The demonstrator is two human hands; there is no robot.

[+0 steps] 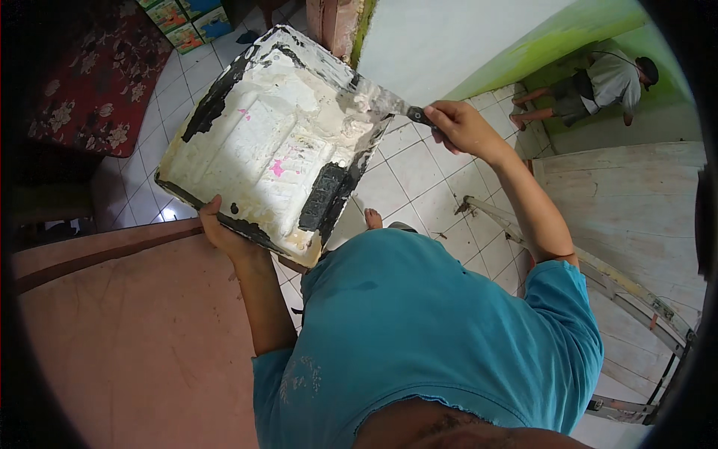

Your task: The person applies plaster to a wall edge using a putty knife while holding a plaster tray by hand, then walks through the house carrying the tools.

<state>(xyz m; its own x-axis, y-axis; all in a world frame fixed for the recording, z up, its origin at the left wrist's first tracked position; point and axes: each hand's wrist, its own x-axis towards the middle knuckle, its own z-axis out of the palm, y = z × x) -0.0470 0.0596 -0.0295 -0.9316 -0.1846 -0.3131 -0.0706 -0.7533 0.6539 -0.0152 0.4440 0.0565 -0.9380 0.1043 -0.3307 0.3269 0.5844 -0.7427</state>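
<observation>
My left hand (221,233) grips the near left rim of a paint tray (224,153), its thumb over the edge and its other fingers hidden underneath. White paste, black patches and pink spots cover the tray's inside. My right hand (461,129) is closed round the dark handle of a putty knife (390,105). Its blade reaches over the tray's far right side and carries a clump of whitish paste (368,100). I cannot tell whether the blade touches the rim.
A stepladder (598,268) leans at the right. A person (596,90) in a cap stands beside the green and white wall (456,45). At lower left is a pinkish panel (142,337). A red flowered cloth (97,82) and colourful boxes (187,24) lie beyond the tiled floor (415,173).
</observation>
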